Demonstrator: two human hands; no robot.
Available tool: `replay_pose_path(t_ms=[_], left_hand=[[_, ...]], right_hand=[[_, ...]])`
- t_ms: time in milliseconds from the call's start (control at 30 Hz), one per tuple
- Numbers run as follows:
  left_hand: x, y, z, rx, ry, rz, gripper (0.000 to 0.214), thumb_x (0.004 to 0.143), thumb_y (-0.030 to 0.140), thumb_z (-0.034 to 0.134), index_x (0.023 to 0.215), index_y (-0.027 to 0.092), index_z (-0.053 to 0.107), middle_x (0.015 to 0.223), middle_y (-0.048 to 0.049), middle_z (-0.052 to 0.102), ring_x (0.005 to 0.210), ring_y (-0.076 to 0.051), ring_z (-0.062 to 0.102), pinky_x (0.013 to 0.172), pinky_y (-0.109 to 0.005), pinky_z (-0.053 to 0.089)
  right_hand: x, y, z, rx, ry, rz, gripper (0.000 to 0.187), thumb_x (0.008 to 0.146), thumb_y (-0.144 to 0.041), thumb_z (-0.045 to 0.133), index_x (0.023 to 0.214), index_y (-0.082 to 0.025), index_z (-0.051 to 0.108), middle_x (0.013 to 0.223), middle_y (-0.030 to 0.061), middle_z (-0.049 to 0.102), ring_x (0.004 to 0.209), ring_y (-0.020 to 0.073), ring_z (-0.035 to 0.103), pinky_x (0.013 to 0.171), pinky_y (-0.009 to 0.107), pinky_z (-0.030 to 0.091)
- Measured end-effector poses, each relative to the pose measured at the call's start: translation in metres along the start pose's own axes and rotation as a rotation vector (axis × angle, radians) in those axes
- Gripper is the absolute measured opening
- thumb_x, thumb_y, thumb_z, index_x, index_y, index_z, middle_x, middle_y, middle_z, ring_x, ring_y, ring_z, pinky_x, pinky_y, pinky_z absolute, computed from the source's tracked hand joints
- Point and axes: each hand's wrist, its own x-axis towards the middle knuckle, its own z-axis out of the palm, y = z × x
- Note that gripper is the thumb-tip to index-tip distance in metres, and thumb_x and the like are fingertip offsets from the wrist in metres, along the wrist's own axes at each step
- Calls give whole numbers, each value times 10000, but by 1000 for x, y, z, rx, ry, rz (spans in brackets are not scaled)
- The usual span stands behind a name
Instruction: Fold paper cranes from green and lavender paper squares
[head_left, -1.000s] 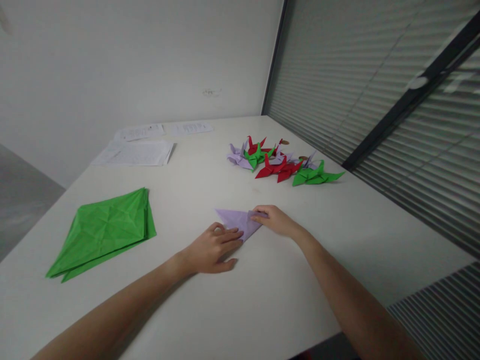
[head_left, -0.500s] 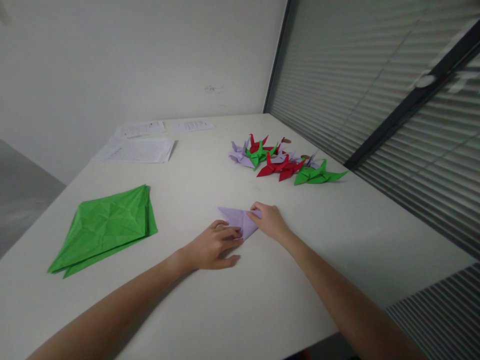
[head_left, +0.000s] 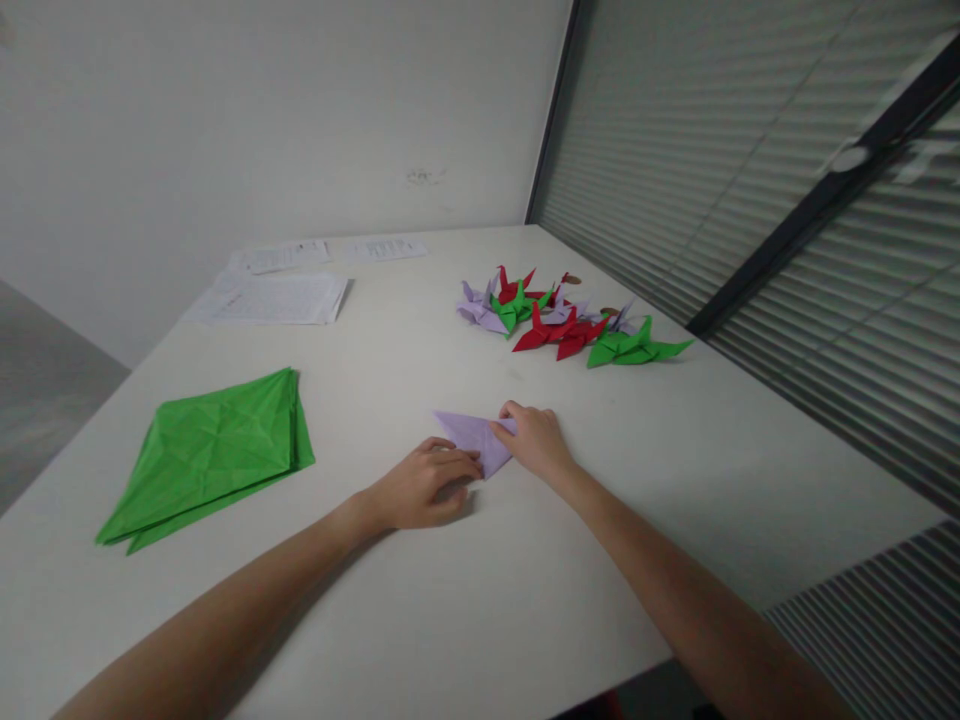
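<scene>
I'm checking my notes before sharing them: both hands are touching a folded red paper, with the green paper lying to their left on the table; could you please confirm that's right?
The colour is wrong: the head view shows the left hand and right hand touching a folded lilac paper, with the green paper lying to their left on the table.

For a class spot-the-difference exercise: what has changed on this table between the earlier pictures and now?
The right hand has shifted left over the lilac paper, toward the left hand. Both hands stay on it; nothing was let go. The green folded paper and paper cranes stayed where they were.
</scene>
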Motion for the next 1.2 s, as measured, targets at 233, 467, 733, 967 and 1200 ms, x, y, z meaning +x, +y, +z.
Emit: replay_pose_path(t_ms=[233,467,733,967,1200], left_hand=[[1,4,0,102,-30,22,445,911,395,516,1317,215,540,1265,-121,603,1216,-256,539,1052,-442,354],[1,4,0,120,-35,40,421,903,380,524,1286,210,568,1214,-114,615,1199,-256,537,1051,-435,343],[0,3,2,161,-51,54,421,903,378,518,1285,205,560,1201,-123,602,1219,-280,510,1076,-480,309],[-1,4,4,151,-30,84,421,900,349,527,1277,164,556,1212,-137,567,1204,-273,514,1158,-549,215],[0,4,3,151,-38,85,423,895,352,524,1276,172,550,1232,-143,558,1194,-280,516,1149,-555,237]], right_hand=[[0,-1,-1,1,-4,-3,194,903,-406,554,907,-220,610,841,37,728,809,205,660,748,315,328],[1,-1,-1,-4,-8,1,199,902,-411,550,907,-223,617,839,35,730,808,204,660,741,311,338],[1,-2,-2,10,-13,8,210,911,-419,544,904,-221,612,846,35,728,814,205,661,751,316,332],[1,-2,-2,15,-18,20,203,905,-415,549,900,-222,611,856,38,733,825,205,663,752,318,334],[1,-1,0,14,-7,9,191,905,-409,547,899,-227,605,859,33,733,829,204,665,755,317,338]])
